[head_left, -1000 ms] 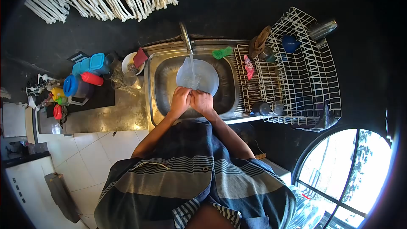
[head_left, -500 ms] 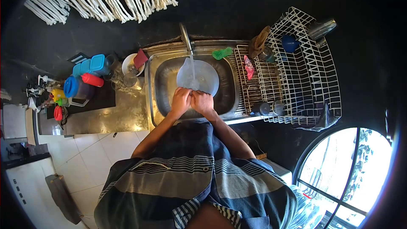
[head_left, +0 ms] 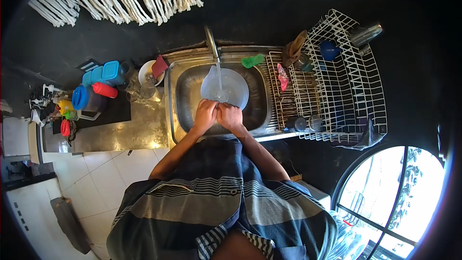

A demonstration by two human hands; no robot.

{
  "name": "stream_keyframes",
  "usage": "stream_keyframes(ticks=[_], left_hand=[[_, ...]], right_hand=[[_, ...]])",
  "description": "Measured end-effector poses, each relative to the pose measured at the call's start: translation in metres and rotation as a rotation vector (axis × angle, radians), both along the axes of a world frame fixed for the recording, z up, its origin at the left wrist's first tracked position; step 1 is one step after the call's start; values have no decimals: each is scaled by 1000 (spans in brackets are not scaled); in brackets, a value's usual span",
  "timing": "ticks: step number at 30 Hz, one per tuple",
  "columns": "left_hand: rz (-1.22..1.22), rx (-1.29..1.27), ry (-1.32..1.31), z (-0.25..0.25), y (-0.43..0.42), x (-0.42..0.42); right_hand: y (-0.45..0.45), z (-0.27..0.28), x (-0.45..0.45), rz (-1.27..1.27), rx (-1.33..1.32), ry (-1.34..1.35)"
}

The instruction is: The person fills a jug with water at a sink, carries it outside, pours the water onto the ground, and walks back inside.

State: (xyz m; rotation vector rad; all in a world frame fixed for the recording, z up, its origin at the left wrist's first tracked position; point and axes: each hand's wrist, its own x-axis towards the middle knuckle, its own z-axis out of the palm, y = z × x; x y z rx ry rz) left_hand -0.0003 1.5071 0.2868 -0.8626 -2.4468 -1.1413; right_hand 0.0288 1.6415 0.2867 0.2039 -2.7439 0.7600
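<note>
A translucent whitish bowl (head_left: 236,85) with a pointed spout is over the metal sink (head_left: 186,91). Water runs into it from the tap (head_left: 211,42). Both of my hands are closed side by side at the bowl's near edge, knuckles up: my left hand (head_left: 205,114) on the left and my right hand (head_left: 230,115) on the right, almost touching. My fingertips are hidden, and whether they grip the rim or something small between them cannot be made out.
On the left counter (head_left: 115,137) stand glasses, a white bowl (head_left: 144,73), a red bottle (head_left: 104,90) and blue-lidded containers. A green cloth (head_left: 252,60) lies at the sink's back right corner. White wire racks (head_left: 341,74) hold cups, a blue item and a pink cloth (head_left: 282,77).
</note>
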Motion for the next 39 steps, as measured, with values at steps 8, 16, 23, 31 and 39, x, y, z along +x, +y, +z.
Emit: stream_keyframes(ticks=[8,16,23,31,39], left_hand=[[-6,-12,-59,-5,-2,0],[-7,0,-53,-3,-1,1],[-7,-9,-54,-3,-1,0],[-2,-14,-60,-7,-1,0],[-5,-33,-70,-5,-1,1]], right_hand=[[-1,1,1,-4,-9,4],[0,2,1,-7,-1,-31],[-1,-1,0,-11,-8,-11],[0,-3,0,1,-8,-3],[1,-2,0,6,-5,2]])
